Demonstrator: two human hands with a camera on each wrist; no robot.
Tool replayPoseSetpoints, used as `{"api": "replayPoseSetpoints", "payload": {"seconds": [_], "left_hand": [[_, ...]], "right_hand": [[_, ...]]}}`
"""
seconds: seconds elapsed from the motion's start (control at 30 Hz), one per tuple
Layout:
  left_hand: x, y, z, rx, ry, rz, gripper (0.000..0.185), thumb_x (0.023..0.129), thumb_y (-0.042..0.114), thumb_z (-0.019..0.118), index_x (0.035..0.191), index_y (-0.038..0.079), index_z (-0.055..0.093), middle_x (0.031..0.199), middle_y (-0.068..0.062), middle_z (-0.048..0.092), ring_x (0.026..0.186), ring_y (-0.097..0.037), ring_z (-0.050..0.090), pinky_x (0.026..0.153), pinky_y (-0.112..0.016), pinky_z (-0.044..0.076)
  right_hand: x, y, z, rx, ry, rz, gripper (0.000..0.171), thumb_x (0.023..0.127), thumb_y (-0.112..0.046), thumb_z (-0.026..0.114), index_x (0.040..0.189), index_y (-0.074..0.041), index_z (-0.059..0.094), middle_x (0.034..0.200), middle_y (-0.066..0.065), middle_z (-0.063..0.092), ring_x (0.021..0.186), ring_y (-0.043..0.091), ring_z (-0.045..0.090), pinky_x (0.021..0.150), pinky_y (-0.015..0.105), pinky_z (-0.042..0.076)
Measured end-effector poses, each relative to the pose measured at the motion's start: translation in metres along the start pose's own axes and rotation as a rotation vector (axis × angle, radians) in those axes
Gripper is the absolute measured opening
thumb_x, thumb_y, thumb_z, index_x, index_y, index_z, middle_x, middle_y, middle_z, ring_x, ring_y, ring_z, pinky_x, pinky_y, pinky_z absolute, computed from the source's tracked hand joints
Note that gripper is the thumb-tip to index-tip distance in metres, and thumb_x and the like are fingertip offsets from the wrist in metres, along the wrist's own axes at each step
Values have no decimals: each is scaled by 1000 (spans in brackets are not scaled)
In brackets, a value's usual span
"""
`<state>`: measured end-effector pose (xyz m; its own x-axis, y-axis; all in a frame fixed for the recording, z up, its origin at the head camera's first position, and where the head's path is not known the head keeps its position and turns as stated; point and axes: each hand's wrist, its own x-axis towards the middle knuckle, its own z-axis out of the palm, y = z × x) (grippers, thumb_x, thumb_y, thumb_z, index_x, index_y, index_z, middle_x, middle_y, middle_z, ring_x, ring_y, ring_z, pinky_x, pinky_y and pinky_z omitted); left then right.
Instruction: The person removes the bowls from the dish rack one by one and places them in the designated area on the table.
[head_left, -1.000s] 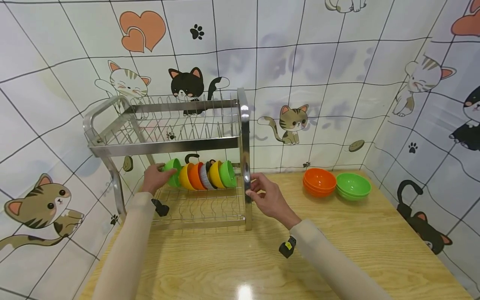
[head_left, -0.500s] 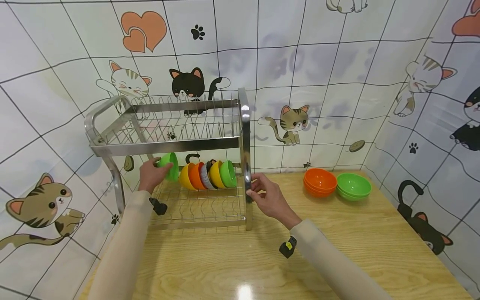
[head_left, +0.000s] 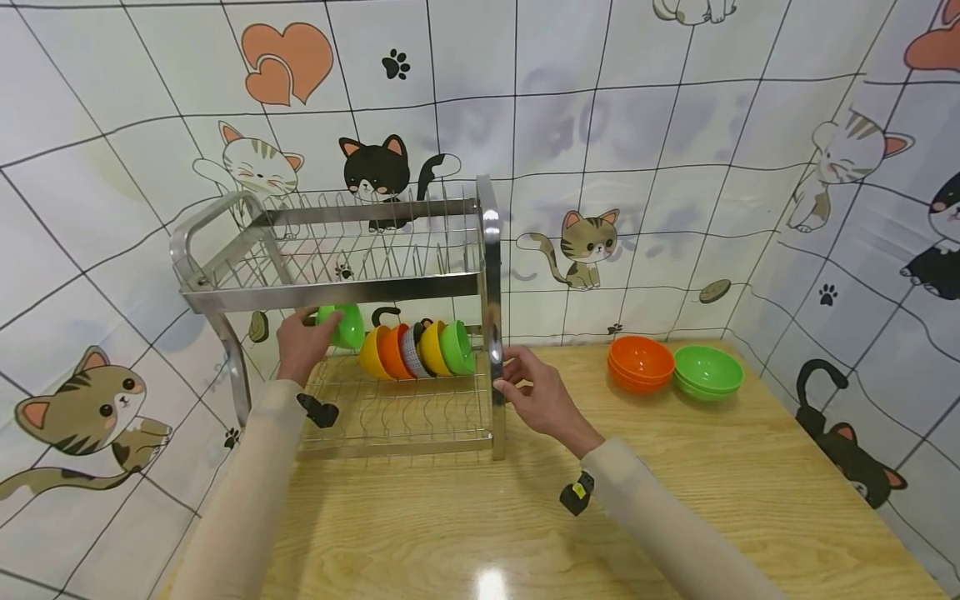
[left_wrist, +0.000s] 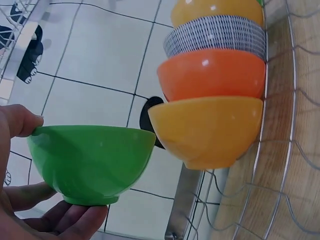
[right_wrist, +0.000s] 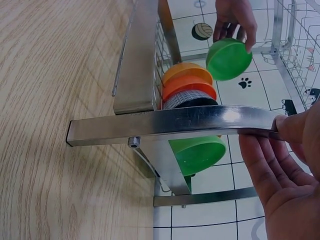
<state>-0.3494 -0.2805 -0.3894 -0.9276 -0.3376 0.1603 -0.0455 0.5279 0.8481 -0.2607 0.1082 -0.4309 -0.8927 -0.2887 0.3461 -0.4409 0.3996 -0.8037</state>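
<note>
My left hand (head_left: 298, 343) pinches the green bowl (head_left: 341, 326) by its rim, just clear of the yellow bowl (head_left: 371, 353) at 3 o'clock. I should lift it out level, under the upper shelf (head_left: 330, 292), while my right hand (head_left: 542, 398) grips the rack post (head_left: 491, 317).

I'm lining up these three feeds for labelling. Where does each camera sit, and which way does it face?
Head: worn high, looking forward and down at the dish rack; both sleeved arms show.
Left wrist: beside the left hand, facing the green bowl it grips.
Right wrist: beside the right hand, facing along the rack's side bar.
Shared: all three show the green bowl and the racked bowls.
</note>
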Motion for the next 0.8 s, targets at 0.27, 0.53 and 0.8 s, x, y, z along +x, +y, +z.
{"api": "replayPoseSetpoints", "payload": {"seconds": [0.27, 0.53, 0.8], "left_hand": [[-11, 13, 1, -72, -7, -23, 77, 97, 58, 59, 153, 6, 47, 144, -24, 57, 126, -37, 61, 103, -46, 54], [-15, 15, 7, -174, -44, -42, 79, 96, 59, 59, 153, 7, 46, 144, -22, 59, 112, -27, 69, 102, -39, 56], [-23, 15, 17, -291, -84, -51, 77, 97, 58, 61, 151, 6, 49, 142, -21, 60, 75, 4, 66, 86, -20, 59]], "right_hand": [[0, -1, -1, -6, 2, 10, 31, 101, -12, 66, 130, -16, 55, 103, 7, 68, 90, 17, 66, 80, 31, 61], [0, 0, 0, -10, 5, 19, 31, 100, -12, 66, 130, -16, 55, 103, 6, 68, 91, 17, 66, 80, 32, 61], [0, 1, 0, -5, 2, 23, 32, 101, -12, 66, 130, -16, 55, 103, 6, 68, 91, 17, 66, 80, 32, 62]]}}
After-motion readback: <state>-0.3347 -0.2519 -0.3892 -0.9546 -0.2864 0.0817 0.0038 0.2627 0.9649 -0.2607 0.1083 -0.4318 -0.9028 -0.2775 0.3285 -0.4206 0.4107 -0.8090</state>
